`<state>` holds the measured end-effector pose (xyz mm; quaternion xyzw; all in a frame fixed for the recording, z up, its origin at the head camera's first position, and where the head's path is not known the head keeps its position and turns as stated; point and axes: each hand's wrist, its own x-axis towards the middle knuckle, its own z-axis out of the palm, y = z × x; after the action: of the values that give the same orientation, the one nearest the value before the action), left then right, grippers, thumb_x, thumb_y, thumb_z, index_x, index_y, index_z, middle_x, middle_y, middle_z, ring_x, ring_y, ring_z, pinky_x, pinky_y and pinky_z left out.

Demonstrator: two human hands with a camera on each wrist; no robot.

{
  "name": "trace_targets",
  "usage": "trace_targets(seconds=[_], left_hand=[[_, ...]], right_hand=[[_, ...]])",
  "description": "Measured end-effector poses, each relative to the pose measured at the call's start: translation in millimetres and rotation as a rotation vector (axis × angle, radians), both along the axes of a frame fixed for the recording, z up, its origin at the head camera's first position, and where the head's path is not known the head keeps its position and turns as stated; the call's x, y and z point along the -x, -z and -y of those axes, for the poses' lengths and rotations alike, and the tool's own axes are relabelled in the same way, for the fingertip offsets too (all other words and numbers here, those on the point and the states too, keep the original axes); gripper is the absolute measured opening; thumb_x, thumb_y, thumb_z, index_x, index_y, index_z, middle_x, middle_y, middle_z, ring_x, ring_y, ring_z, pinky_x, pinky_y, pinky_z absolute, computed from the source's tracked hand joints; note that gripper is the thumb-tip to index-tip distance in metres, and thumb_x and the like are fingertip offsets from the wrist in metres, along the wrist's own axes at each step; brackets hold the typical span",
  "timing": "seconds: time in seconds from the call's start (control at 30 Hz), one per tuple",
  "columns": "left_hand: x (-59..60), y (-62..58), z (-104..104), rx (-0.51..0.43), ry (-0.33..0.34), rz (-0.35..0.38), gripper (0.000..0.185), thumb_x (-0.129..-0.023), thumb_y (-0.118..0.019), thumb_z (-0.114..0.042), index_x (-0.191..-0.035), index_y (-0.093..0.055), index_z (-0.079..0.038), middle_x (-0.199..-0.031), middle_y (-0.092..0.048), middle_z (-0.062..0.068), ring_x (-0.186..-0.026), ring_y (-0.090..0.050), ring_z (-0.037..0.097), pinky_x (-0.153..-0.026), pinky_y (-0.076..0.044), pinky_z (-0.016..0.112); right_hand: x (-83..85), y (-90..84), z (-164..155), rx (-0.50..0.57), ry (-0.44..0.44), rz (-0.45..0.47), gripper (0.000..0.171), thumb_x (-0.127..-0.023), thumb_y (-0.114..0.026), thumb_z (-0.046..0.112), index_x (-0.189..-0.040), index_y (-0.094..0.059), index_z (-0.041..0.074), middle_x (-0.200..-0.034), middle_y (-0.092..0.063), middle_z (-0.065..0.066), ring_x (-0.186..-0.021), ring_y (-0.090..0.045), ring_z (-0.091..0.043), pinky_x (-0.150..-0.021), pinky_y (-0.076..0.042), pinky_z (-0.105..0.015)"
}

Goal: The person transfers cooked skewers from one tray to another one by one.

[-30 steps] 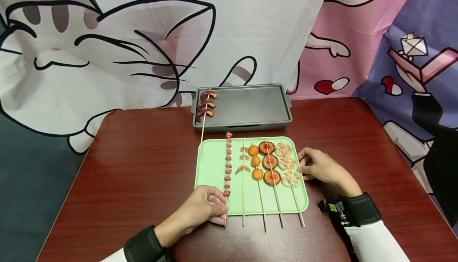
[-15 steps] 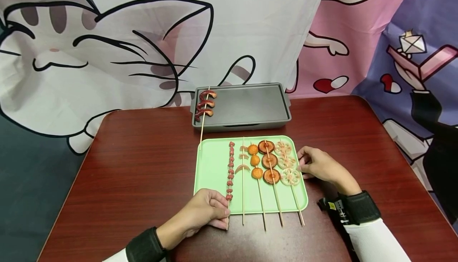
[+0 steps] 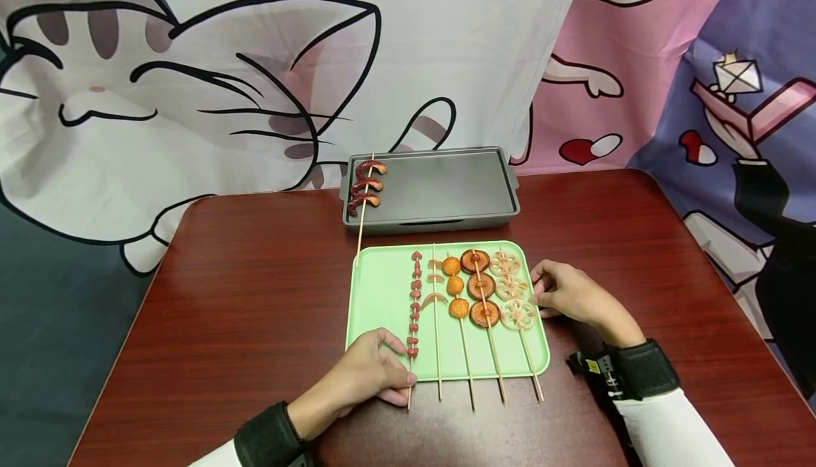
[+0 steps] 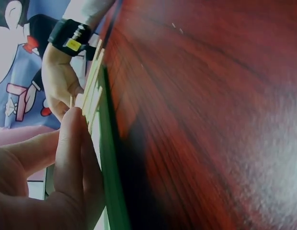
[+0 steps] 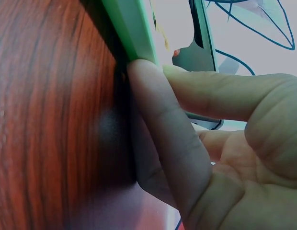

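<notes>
A green tray (image 3: 381,297) lies on the red-brown table and holds several skewers side by side. My left hand (image 3: 406,378) pinches the bare stick of the leftmost one, the skewer of small red pieces (image 3: 414,304), at the tray's near rim. Beside it lie a skewer with pale crescents (image 3: 435,290), one with orange balls (image 3: 455,287), one with brown mushroom rounds (image 3: 479,287) and one with lotus slices (image 3: 511,290). My right hand (image 3: 542,295) grips the tray's right rim (image 5: 131,28), thumb and fingers (image 5: 153,124) pressed on it.
A grey metal tray (image 3: 446,187) stands behind the green one, with a skewer of red curled tentacles (image 3: 365,190) along its left side; that stick pokes over the near rim. A cartoon-cat curtain hangs behind the table (image 3: 255,297).
My left hand has drawn the red-piece skewer toward me and slightly right, so its tip no longer pokes past the tray's far rim. The right hand has stayed on the rim.
</notes>
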<state>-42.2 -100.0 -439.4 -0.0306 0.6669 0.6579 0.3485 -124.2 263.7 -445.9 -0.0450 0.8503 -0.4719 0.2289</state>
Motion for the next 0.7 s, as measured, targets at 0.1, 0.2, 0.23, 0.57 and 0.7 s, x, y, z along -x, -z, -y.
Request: trace_targets(seconds=[0.1,0.2,0.23,0.57,0.7], left_hand=[[0.8,1.6,-0.3,0.038,0.021,-0.061,0.038,-0.083,-0.075,0.010,-0.104,-0.044,0.006,-0.074,-0.070,0.013,-0.057,-0.069,0.015,-0.058,-0.065,0.034],[0.1,2.7,-0.6,0.102,0.056,-0.150,0.034,-0.082,-0.078,0.007,-0.091,-0.046,0.001,-0.069,-0.072,0.014,-0.052,-0.069,0.013,-0.054,-0.064,0.034],[-0.3,2.7,-0.8,0.125,0.066,-0.184,0.033,-0.082,-0.079,0.006,-0.086,-0.047,0.000,-0.066,-0.071,0.013,-0.050,-0.068,0.012,-0.053,-0.063,0.033],[-3.9,2.5,-3.1,0.301,0.131,-0.397,0.038,-0.080,-0.083,0.001,-0.067,-0.048,-0.008,-0.055,-0.066,0.002,-0.040,-0.057,0.007,-0.040,-0.052,0.024],[-4.0,1.9,-4.2,0.305,0.131,-0.403,0.037,-0.080,-0.082,0.001,-0.068,-0.048,-0.008,-0.055,-0.066,0.003,-0.040,-0.056,0.007,-0.039,-0.052,0.024]], right_hand=[[0.2,-0.1,-0.2,-0.006,-0.001,-0.003,0.028,-0.094,-0.068,-0.005,-0.118,-0.054,-0.011,-0.093,-0.063,-0.015,-0.077,-0.067,-0.019,-0.064,-0.065,-0.030],[0.3,0.2,-0.3,-0.012,-0.002,-0.003,0.028,-0.094,-0.068,-0.004,-0.118,-0.055,-0.011,-0.093,-0.063,-0.015,-0.078,-0.067,-0.019,-0.064,-0.065,-0.030],[0.3,0.4,-0.3,-0.012,-0.002,-0.002,0.028,-0.094,-0.068,-0.004,-0.118,-0.055,-0.010,-0.093,-0.063,-0.015,-0.078,-0.067,-0.019,-0.064,-0.065,-0.030],[0.1,-0.7,0.3,-0.010,0.003,0.001,0.028,-0.094,-0.069,-0.003,-0.117,-0.055,-0.010,-0.093,-0.063,-0.015,-0.078,-0.067,-0.019,-0.064,-0.064,-0.030],[-0.4,-1.3,0.6,-0.009,0.003,0.000,0.028,-0.094,-0.069,-0.003,-0.117,-0.055,-0.010,-0.093,-0.063,-0.015,-0.078,-0.067,-0.019,-0.065,-0.065,-0.030]])
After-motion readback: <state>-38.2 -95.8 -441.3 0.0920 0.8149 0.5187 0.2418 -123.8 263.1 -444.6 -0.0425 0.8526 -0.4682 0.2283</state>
